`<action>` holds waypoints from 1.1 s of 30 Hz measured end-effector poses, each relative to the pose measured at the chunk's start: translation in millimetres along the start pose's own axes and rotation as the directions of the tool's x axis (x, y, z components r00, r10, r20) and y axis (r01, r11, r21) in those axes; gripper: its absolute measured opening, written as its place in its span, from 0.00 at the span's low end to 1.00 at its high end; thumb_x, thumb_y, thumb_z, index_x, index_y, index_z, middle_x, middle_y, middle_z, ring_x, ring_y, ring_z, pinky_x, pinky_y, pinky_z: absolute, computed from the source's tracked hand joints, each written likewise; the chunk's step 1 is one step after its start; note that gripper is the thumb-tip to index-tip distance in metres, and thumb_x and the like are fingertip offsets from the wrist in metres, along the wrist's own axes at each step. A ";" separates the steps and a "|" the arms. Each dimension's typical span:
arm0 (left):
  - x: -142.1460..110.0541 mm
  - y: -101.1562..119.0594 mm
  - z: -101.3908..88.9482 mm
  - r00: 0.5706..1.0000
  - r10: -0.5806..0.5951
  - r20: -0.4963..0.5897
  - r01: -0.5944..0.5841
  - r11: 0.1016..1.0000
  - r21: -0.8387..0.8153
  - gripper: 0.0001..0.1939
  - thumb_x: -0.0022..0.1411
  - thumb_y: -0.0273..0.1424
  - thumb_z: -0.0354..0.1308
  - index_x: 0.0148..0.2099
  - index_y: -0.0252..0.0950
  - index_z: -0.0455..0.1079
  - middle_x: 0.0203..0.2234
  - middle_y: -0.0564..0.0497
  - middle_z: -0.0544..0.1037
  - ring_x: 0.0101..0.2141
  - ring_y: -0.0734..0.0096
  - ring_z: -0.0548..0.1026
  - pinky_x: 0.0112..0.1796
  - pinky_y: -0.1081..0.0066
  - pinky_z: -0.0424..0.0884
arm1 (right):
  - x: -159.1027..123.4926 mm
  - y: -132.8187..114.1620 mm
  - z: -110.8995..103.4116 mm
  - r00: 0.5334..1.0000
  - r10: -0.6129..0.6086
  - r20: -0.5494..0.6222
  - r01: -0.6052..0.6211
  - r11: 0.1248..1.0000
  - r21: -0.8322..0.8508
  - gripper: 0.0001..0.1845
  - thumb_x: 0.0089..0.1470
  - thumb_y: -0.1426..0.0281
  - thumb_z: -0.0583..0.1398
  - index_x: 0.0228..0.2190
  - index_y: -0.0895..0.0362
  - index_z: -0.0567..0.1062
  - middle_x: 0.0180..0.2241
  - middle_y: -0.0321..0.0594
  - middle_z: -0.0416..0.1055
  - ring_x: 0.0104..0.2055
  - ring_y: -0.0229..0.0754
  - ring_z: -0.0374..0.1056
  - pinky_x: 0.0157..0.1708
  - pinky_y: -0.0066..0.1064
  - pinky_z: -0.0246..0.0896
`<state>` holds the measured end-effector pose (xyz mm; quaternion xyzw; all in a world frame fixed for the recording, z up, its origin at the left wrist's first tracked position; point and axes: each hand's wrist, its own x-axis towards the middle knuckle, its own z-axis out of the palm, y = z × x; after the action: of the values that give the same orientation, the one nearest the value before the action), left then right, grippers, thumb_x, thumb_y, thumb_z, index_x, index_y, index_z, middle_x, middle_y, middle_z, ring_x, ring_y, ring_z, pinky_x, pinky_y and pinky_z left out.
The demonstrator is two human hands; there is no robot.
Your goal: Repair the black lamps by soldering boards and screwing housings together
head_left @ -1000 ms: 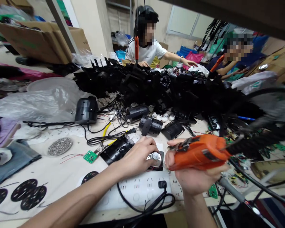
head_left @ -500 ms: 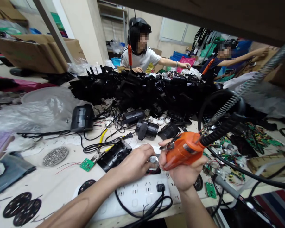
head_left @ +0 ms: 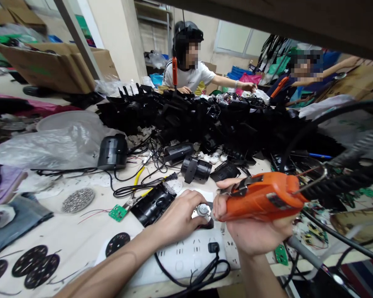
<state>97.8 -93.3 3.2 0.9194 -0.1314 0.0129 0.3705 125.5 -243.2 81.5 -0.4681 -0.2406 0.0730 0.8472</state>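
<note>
My right hand (head_left: pixel 255 231) is wrapped around an orange electric screwdriver (head_left: pixel 261 198), whose tip end points left toward a small silver motor (head_left: pixel 203 210). A thick black coiled cable (head_left: pixel 345 182) runs off the tool to the right. My left hand (head_left: pixel 182 213) is closed around a small black part (head_left: pixel 207 223) that carries the motor, pressing it onto the table. A larger black plastic housing (head_left: pixel 152 203) lies just left of that hand.
A white power strip (head_left: pixel 180 252) with a black plug lies at the near edge. A green circuit board (head_left: pixel 118 213), round black discs (head_left: pixel 34 260), a metal mesh disc (head_left: pixel 78 200) and tangled wires lie left. A big pile of black parts (head_left: pixel 211 120) fills the middle. Two people sit across the table.
The screwdriver has swung from tilted up to nearly level, its cable dropping lower on the right. Both hands stay on the motor part and tool; the view shifted slightly.
</note>
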 end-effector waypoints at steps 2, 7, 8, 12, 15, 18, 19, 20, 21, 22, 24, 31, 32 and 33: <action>-0.8 0.9 0.7 1.000 -0.006 -0.003 0.007 0.998 0.055 0.02 0.62 0.29 0.57 0.38 0.38 0.71 0.38 0.47 0.74 0.43 0.60 0.68 0.46 0.61 0.66 | -0.8 1.4 -0.9 1.000 -0.015 -0.021 0.015 1.000 0.006 0.34 0.48 0.38 0.55 0.35 0.52 0.82 0.20 0.43 0.74 0.18 0.48 0.66 0.18 0.38 0.60; -0.8 1.5 0.7 0.998 0.027 0.049 -0.032 0.994 0.106 0.08 0.64 0.28 0.54 0.45 0.37 0.69 0.41 0.45 0.75 0.45 0.59 0.70 0.48 0.60 0.67 | -7.4 10.1 -5.2 1.000 0.012 -0.023 -0.013 0.999 -0.034 0.37 0.48 0.36 0.54 0.34 0.56 0.81 0.18 0.43 0.72 0.15 0.45 0.63 0.16 0.35 0.56; -0.2 1.2 -0.2 0.999 0.028 0.046 -0.032 0.996 0.085 0.09 0.63 0.28 0.54 0.46 0.37 0.69 0.42 0.45 0.75 0.46 0.59 0.71 0.49 0.60 0.67 | -9.0 14.0 -6.7 0.999 0.027 -0.038 -0.028 0.999 -0.022 0.38 0.48 0.36 0.54 0.34 0.56 0.81 0.17 0.42 0.71 0.15 0.45 0.61 0.15 0.35 0.55; 2.4 -2.9 -7.2 0.999 -0.022 -0.050 0.014 0.987 -0.163 0.12 0.61 0.31 0.57 0.48 0.39 0.70 0.43 0.46 0.77 0.44 0.60 0.74 0.47 0.62 0.69 | -12.8 28.4 -12.3 0.990 0.081 -0.115 -0.076 0.996 0.051 0.37 0.45 0.34 0.54 0.32 0.54 0.80 0.15 0.38 0.67 0.15 0.42 0.58 0.15 0.33 0.54; 2.2 -7.4 -14.2 0.958 -0.244 -0.151 0.132 0.843 -0.522 0.13 0.58 0.34 0.61 0.46 0.38 0.72 0.39 0.48 0.79 0.39 0.63 0.76 0.43 0.64 0.71 | -12.1 30.8 -13.9 0.987 0.103 -0.124 -0.098 0.994 0.042 0.39 0.42 0.33 0.55 0.31 0.55 0.79 0.16 0.38 0.67 0.15 0.42 0.57 0.14 0.32 0.53; -2.0 -8.3 -20.6 0.875 -0.477 -0.083 0.150 0.428 -0.891 0.19 0.54 0.31 0.64 0.49 0.35 0.71 0.38 0.47 0.80 0.38 0.66 0.77 0.41 0.68 0.72 | -10.0 27.9 -12.7 0.981 0.135 -0.136 -0.128 0.990 0.056 0.40 0.39 0.32 0.57 0.32 0.55 0.79 0.16 0.39 0.67 0.15 0.40 0.57 0.14 0.30 0.51; -4.0 -7.5 -22.3 0.858 -0.512 -0.034 0.126 0.276 -0.953 0.20 0.53 0.29 0.65 0.50 0.35 0.71 0.39 0.46 0.80 0.39 0.66 0.77 0.42 0.68 0.73 | -9.3 26.7 -11.8 0.980 0.145 -0.138 -0.138 0.989 0.055 0.40 0.38 0.32 0.57 0.32 0.55 0.80 0.16 0.39 0.67 0.15 0.40 0.56 0.14 0.30 0.51; -6.1 -6.4 -23.8 0.849 -0.528 0.012 0.105 0.147 -0.983 0.21 0.52 0.26 0.64 0.50 0.34 0.71 0.41 0.45 0.80 0.41 0.65 0.77 0.42 0.68 0.74 | -8.8 25.8 -10.9 0.980 0.150 -0.135 -0.145 0.988 0.044 0.41 0.38 0.31 0.57 0.31 0.55 0.80 0.16 0.39 0.67 0.15 0.40 0.56 0.14 0.30 0.50; -8.0 -5.3 -25.0 0.842 -0.537 0.051 0.090 0.046 -0.995 0.20 0.52 0.24 0.64 0.49 0.33 0.71 0.43 0.43 0.80 0.41 0.63 0.78 0.42 0.66 0.75 | -8.4 25.1 -9.9 0.980 0.150 -0.129 -0.148 0.989 0.029 0.41 0.37 0.31 0.57 0.31 0.55 0.80 0.15 0.40 0.67 0.15 0.40 0.56 0.15 0.29 0.50; -9.7 -4.5 -25.8 0.837 -0.541 0.087 0.083 -0.032 -0.996 0.19 0.52 0.21 0.62 0.48 0.33 0.71 0.45 0.42 0.79 0.41 0.62 0.78 0.42 0.65 0.76 | -8.2 24.8 -9.0 0.981 0.148 -0.123 -0.148 0.989 0.016 0.41 0.38 0.31 0.56 0.31 0.55 0.81 0.15 0.40 0.67 0.16 0.40 0.55 0.15 0.29 0.50; -11.9 -4.9 -26.3 0.828 -0.546 0.128 0.065 -0.132 -0.989 0.18 0.52 0.18 0.60 0.46 0.32 0.71 0.49 0.41 0.78 0.41 0.60 0.79 0.41 0.62 0.78 | -8.5 25.4 -7.8 0.985 0.133 -0.112 -0.133 0.991 0.003 0.42 0.40 0.31 0.55 0.32 0.55 0.81 0.15 0.40 0.67 0.15 0.39 0.54 0.15 0.29 0.48; -11.0 -16.3 -20.9 0.833 -0.535 0.138 -0.001 -0.251 -0.968 0.24 0.55 0.13 0.51 0.53 0.31 0.67 0.52 0.38 0.76 0.44 0.58 0.79 0.45 0.59 0.78 | -9.2 29.9 -11.8 0.991 0.094 -0.096 -0.090 0.995 0.040 0.38 0.42 0.34 0.57 0.33 0.54 0.81 0.16 0.41 0.66 0.15 0.39 0.56 0.14 0.29 0.49; -10.9 -16.9 -20.0 0.835 -0.532 0.137 -0.004 -0.256 -0.967 0.25 0.55 0.13 0.51 0.55 0.32 0.66 0.52 0.38 0.76 0.44 0.58 0.79 0.45 0.58 0.77 | -9.1 30.2 -12.3 0.992 0.091 -0.091 -0.088 0.995 0.040 0.38 0.42 0.34 0.57 0.33 0.54 0.81 0.16 0.41 0.67 0.15 0.39 0.56 0.14 0.29 0.50; -11.0 -17.3 -19.4 0.837 -0.529 0.137 -0.005 -0.258 -0.966 0.27 0.56 0.13 0.50 0.57 0.33 0.65 0.52 0.38 0.76 0.44 0.58 0.79 0.45 0.58 0.77 | -9.0 30.8 -12.5 0.993 0.088 -0.084 -0.086 0.996 0.035 0.38 0.42 0.34 0.57 0.33 0.54 0.81 0.17 0.41 0.68 0.15 0.39 0.57 0.14 0.29 0.51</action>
<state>93.0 -65.6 4.2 0.2816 0.1851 -0.0140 0.9414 126.7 -238.9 47.4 -0.4676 -0.1822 0.0934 0.8599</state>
